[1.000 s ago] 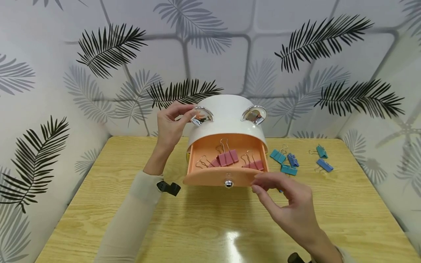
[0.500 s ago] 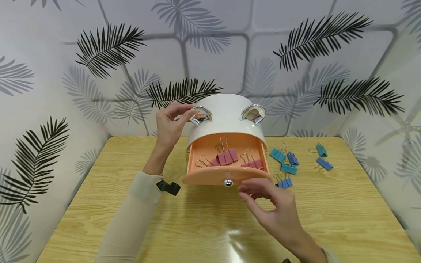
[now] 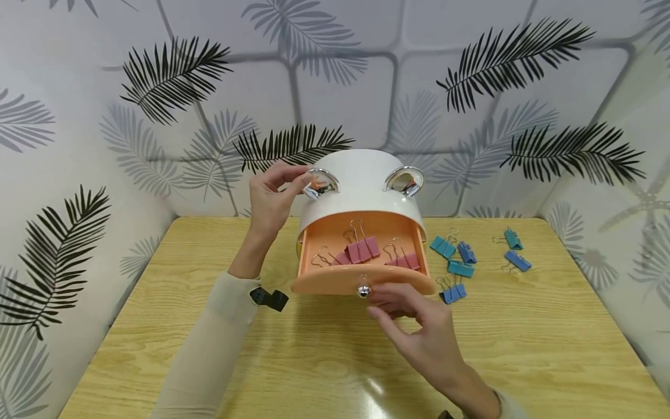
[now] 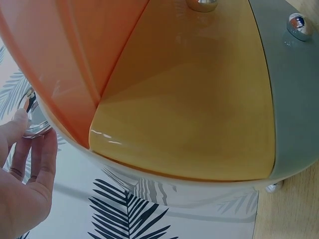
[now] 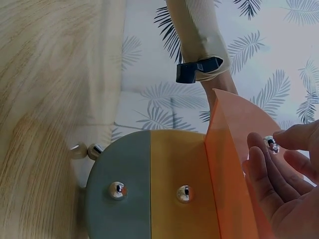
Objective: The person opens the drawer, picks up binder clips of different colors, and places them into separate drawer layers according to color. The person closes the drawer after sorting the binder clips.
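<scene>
A white rounded desktop drawer box [image 3: 361, 192] with two silver ears stands on the table. Its top orange drawer [image 3: 335, 282] is pulled out, with pink binder clips [image 3: 363, 250] lying inside. My left hand [image 3: 272, 198] pinches the left silver ear [image 3: 320, 185] between thumb and fingers. My right hand [image 3: 419, 331] is at the drawer's front, fingertips right beside the silver knob [image 3: 363, 291], thumb apart from the index finger. In the right wrist view, the thumb and fingers stand on either side of the knob. Below, the yellow drawer [image 5: 174, 164] and grey-green drawer [image 5: 122, 164] are closed.
To the right of the box lie several teal and blue binder clips, among them a blue clip [image 3: 453, 293] close to my right hand and another blue clip [image 3: 517, 260] farther right. The wooden table [image 3: 183, 302] meets patterned walls at the back and sides.
My right hand has moved left along the drawer front, from its right corner to the knob, uncovering a blue binder clip. The left hand and the pulled-out drawer have stayed in place.
</scene>
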{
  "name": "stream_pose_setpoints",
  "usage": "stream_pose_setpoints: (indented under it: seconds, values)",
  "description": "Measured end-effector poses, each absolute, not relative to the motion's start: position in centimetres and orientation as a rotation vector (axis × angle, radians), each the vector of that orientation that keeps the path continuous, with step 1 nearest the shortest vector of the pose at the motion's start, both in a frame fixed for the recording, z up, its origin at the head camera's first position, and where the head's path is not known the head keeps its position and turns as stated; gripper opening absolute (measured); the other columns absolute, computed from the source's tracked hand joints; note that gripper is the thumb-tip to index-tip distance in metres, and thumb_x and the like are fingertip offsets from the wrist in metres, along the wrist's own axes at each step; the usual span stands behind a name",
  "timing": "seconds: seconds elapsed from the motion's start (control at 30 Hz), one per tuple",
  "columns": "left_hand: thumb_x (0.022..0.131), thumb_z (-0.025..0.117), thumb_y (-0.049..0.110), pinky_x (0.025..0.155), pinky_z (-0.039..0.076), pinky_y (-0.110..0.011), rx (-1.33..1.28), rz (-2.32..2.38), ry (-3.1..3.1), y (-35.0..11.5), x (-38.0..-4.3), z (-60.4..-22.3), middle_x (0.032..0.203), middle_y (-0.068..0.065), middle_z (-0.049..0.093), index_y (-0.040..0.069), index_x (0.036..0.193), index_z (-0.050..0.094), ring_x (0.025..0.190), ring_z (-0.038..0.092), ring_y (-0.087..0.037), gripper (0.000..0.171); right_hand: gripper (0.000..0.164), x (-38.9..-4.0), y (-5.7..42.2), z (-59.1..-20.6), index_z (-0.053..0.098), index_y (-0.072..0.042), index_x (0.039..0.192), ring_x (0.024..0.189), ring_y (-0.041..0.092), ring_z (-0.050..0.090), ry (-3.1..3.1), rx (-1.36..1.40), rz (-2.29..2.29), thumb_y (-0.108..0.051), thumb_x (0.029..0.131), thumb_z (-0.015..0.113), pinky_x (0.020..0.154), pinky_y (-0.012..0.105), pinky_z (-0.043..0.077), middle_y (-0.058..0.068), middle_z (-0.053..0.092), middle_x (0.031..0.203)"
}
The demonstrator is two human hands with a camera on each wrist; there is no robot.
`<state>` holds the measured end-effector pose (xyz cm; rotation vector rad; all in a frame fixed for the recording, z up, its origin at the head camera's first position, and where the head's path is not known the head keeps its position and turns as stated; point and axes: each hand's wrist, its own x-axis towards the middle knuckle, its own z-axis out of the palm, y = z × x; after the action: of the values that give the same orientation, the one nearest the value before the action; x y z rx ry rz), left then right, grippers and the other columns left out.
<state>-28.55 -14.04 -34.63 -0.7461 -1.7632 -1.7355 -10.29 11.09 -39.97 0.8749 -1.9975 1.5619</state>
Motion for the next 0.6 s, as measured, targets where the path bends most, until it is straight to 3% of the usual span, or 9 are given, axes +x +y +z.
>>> stream_pose_setpoints:
  seconds: [0.13, 0.3, 0.6]
  values:
    - [0.090, 0.074, -0.009, 0.063, 0.056, -0.020, -0.754, -1.732, -1.754, -14.0, -28.6, -34.6, 0.085, -0.010, 0.064, -0.011, 0.101, 0.076, 0.076, 0.065, -0.013, 0.012, 0.036, -10.4, 10.8, -40.1, 0.070, -0.003, 0.115, 0.079, 0.024, 0.076, -2.017, 0.843, 1.573, 0.011, 0.084, 0.079, 0.065, 0.026, 0.064, 0.007, 0.077, 0.099]
    - [0.089, 0.075, -0.009, 0.070, 0.062, -0.026, -0.745, -1.745, -1.758, -14.0, -28.5, -34.6, 0.086, -0.009, 0.064, -0.011, 0.101, 0.075, 0.076, 0.067, -0.013, 0.013, 0.035, -10.5, 10.4, -40.3, 0.071, -0.004, 0.115, 0.076, 0.019, 0.076, -2.036, 0.804, 1.578, 0.010, 0.084, 0.079, 0.064, 0.026, 0.064, 0.008, 0.077, 0.096]
    - [0.089, 0.075, -0.008, 0.070, 0.062, -0.026, -0.730, -1.742, -1.765, -14.0, -28.4, -34.6, 0.085, -0.008, 0.065, -0.010, 0.102, 0.076, 0.076, 0.067, -0.013, 0.013, 0.032, -11.0, 9.9, -40.3, 0.072, -0.003, 0.110, 0.078, 0.016, 0.076, -1.993, 0.798, 1.545, 0.012, 0.082, 0.080, 0.066, 0.025, 0.063, 0.010, 0.077, 0.093]
